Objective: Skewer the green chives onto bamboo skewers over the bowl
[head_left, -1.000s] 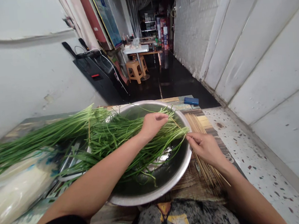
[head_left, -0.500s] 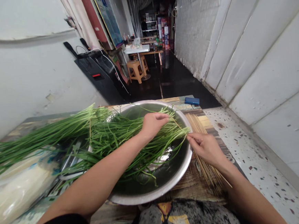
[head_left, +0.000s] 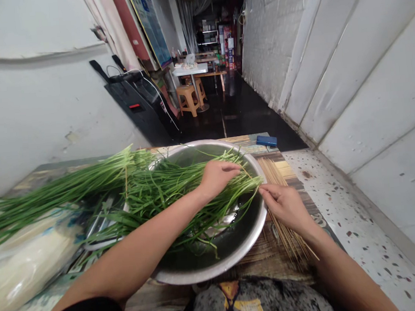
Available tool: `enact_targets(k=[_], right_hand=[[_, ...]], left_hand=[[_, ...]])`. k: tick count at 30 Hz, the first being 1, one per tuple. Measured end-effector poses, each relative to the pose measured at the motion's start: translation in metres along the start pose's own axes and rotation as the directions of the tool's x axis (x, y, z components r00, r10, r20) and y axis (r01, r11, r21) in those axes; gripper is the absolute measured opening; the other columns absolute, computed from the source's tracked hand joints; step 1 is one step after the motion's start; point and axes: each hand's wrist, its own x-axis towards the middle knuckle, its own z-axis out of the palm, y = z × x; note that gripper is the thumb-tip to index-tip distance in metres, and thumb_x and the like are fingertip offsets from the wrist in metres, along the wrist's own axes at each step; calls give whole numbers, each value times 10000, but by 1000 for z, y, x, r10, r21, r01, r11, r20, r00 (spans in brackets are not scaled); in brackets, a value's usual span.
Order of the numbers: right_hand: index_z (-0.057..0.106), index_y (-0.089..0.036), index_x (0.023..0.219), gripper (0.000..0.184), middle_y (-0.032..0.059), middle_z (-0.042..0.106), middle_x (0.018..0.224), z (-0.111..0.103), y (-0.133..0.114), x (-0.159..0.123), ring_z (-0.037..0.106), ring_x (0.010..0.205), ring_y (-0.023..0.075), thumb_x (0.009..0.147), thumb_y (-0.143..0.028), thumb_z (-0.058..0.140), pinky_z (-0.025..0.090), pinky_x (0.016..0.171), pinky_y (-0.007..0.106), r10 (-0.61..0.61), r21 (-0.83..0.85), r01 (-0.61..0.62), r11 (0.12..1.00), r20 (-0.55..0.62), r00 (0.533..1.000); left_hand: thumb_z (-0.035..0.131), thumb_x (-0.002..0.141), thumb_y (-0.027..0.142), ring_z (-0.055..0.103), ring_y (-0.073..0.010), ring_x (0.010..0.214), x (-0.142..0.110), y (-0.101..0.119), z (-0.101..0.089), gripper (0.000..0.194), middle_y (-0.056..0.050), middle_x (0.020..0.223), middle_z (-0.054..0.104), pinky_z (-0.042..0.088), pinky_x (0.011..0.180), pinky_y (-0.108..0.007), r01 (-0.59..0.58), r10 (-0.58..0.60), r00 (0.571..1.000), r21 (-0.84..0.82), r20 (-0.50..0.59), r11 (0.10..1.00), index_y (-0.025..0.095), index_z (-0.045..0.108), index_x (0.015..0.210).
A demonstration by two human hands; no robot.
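The green stalks lie in the metal bowl at the centre of the frame, leafy parts to the left and pale ends gathered to the right, an arrangement that seems to keep those ends together near the fingertips. The right hand has its thumb and forefinger pinched together at the bowl's right rim, apparently on the tip of a pale end, perhaps to steady it (whether a thin stick is caught there too is too small to tell). The left hand reaches over the stalks, thumb and forefinger nearly closed; what they grip, if anything, cannot be told.

Loose thin sticks lie just beside the bowl, under and around the right hand, probably for easy reach. At middle left, a long green bundle points its pale ends toward the bowl, likely to keep them handy. A clear bag with pale contents lies at lower left, and a small blue box sits beyond the sticks on the desk, away from both hands.
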Motion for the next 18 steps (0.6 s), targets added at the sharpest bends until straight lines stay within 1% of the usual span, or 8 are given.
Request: enact_targets(k=[3,4,5,8,9,14,16,18], right_hand=[[641,-171,770,270,2,624,624,1,2,1,568,580,130,877,-269,414,358,547,217,9,0,-9,1000,-32,999],[644,-172,773,266,3,629,629,1,3,1,570,581,131,875,-270,418,361,548,217,15,-8,-15,1000,-37,999],[647,-174,776,265,4,635,633,0,3,1,571,579,132,873,-271,421,364,548,217,22,-18,-22,1000,-34,999],[654,-182,770,263,3,649,635,-3,3,-1,578,572,135,867,-276,428,377,553,219,30,-51,-30,998,3,1000],[654,-183,763,262,4,652,634,-5,3,-2,582,572,137,864,-275,430,381,555,220,30,-60,-29,998,16,999],[664,-186,734,275,15,667,647,-10,1,-3,594,580,147,854,-282,435,398,567,225,11,-98,-9,995,20,1000],[665,-185,722,290,17,668,642,-10,1,-3,592,576,146,857,-289,430,401,564,225,8,-98,-5,995,24,1000],[667,-183,727,296,14,664,630,-9,2,-3,587,568,140,861,-290,426,399,557,221,7,-95,-3,996,33,999]], left_hand=[[625,713,213,660,-169,823,-2,10,-1,183,-27,870,725,482,809,-285,-31,31,970,-5,242,1000,196,736,858],[608,725,210,658,-168,830,-1,12,-3,191,-22,877,725,478,810,-283,-43,37,957,15,287,999,202,736,867],[595,733,209,655,-168,839,1,13,-6,199,-22,886,724,473,810,-282,-57,40,957,50,287,997,205,735,874],[600,725,224,646,-172,805,7,8,-12,189,-28,858,724,461,772,-275,-73,43,987,197,152,978,201,739,850],[611,715,239,641,-170,768,9,4,-13,174,-25,820,724,456,743,-267,-74,39,989,245,145,967,203,741,825],[651,670,279,590,-156,630,10,-15,-4,121,-8,692,701,406,616,-234,-147,-6,940,420,342,896,226,744,726],[659,643,225,582,-161,635,10,-20,0,99,-12,685,696,391,603,-231,-177,-1,927,438,375,881,229,743,696],[661,618,180,574,-159,642,10,-22,2,93,-12,664,684,383,603,-226,-183,16,929,423,369,887,229,734,648]])
